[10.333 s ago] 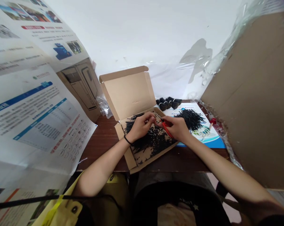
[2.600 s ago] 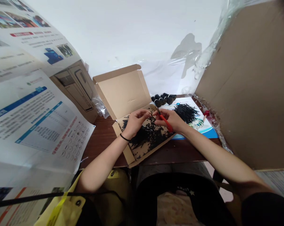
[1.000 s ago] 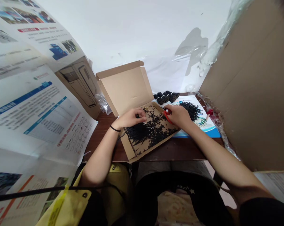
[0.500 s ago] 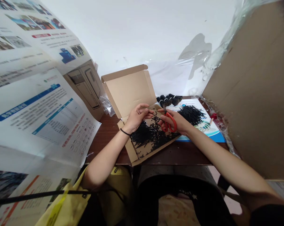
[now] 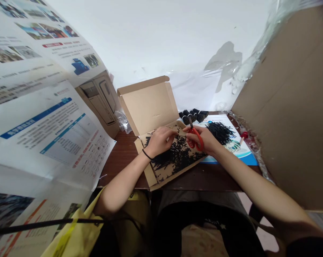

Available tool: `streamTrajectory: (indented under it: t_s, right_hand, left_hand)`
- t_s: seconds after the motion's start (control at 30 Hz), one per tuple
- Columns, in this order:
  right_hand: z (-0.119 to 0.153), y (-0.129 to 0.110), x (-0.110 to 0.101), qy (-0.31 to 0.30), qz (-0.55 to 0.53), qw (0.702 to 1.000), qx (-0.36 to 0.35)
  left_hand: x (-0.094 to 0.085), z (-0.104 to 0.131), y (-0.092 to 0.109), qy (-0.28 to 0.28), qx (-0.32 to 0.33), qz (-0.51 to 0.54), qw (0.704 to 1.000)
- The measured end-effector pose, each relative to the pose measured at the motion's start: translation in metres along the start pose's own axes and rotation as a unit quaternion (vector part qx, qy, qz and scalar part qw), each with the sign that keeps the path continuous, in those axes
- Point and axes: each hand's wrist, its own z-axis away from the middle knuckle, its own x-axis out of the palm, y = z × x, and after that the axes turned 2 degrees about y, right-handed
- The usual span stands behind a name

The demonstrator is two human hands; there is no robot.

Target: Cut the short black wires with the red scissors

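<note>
The red-handled scissors (image 5: 196,138) hang in my right hand (image 5: 204,138), blades pointing away from me toward the tied black bundles (image 5: 193,116). My left hand (image 5: 161,141) is over the open cardboard box (image 5: 153,109), its thumb and fingers curled toward each other; anything between the fingertips is too small to make out. Below both hands, many short black pieces (image 5: 181,153) lie scattered in the box. Longer black strips (image 5: 161,159) lie at its left side, partly under my left hand. To the right of my right hand is a loose pile of black strips (image 5: 220,132).
Under the loose pile is a blue and white sheet (image 5: 248,159). A red item (image 5: 244,135) lies at its right edge. Printed posters (image 5: 56,132) and a box with a printed drawing (image 5: 101,100) stand at left; a large cardboard panel (image 5: 287,107) rises at right.
My left hand has drawn back a little from my right hand and turned, widening the space between them. The scissors remain in my right hand. The view has shifted slightly.
</note>
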Motion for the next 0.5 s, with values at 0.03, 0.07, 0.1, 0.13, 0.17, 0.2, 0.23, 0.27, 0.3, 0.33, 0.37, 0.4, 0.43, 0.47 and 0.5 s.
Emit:
streamTrajectory:
  t_s: [0.03,0.07,0.1,0.13,0.17,0.2,0.23,0.27,0.3,0.33,0.37,0.4,0.43,0.47,0.5]
  right_hand:
    - [0.001,-0.001,0.001,-0.006,0.006,1.0,0.004]
    - [0.002,-0.002,0.002,-0.015,0.016,1.0,0.007]
    - [0.003,-0.003,0.003,-0.026,0.029,0.999,0.008]
    - [0.004,-0.003,0.004,-0.037,0.043,0.998,0.009]
    - [0.005,-0.004,0.005,-0.047,0.057,0.997,0.007]
    - [0.006,-0.005,0.005,-0.055,0.069,0.996,0.003]
    - [0.007,-0.006,0.006,-0.061,0.077,0.995,-0.004]
    - [0.007,-0.007,0.006,-0.066,0.084,0.994,-0.011]
    - [0.007,-0.008,0.006,-0.072,0.09,0.993,-0.018]
    - [0.007,-0.008,0.006,-0.078,0.095,0.992,-0.023]
    - [0.007,-0.008,0.006,-0.083,0.101,0.991,-0.027]
    - [0.007,-0.009,0.006,-0.085,0.106,0.99,-0.029]
    - [0.007,-0.009,0.006,-0.083,0.107,0.99,-0.031]
    - [0.007,-0.008,0.006,-0.078,0.106,0.991,-0.033]
    - [0.007,-0.008,0.007,-0.069,0.101,0.992,-0.036]
  left_hand:
    - [0.001,0.0,0.001,-0.009,0.03,-0.027,0.999]
    - [0.002,0.0,0.002,-0.018,0.056,-0.048,0.997]
    - [0.003,0.0,0.003,-0.031,0.08,-0.065,0.994]
    - [0.003,0.0,0.005,-0.045,0.101,-0.079,0.991]
    - [0.004,0.0,0.008,-0.058,0.117,-0.093,0.987]
    - [0.004,0.0,0.01,-0.07,0.128,-0.106,0.984]
    - [0.003,-0.001,0.011,-0.08,0.135,-0.118,0.981]
    - [0.003,0.0,0.012,-0.088,0.138,-0.126,0.978]
    - [0.002,0.0,0.013,-0.091,0.138,-0.129,0.978]
    - [0.002,0.0,0.013,-0.091,0.138,-0.127,0.978]
    - [0.002,0.001,0.013,-0.091,0.138,-0.122,0.979]
    - [0.002,0.001,0.013,-0.09,0.134,-0.115,0.98]
    - [0.002,0.002,0.012,-0.093,0.126,-0.11,0.982]
    - [0.002,0.002,0.012,-0.1,0.113,-0.108,0.983]
    - [0.003,0.002,0.012,-0.11,0.097,-0.108,0.983]
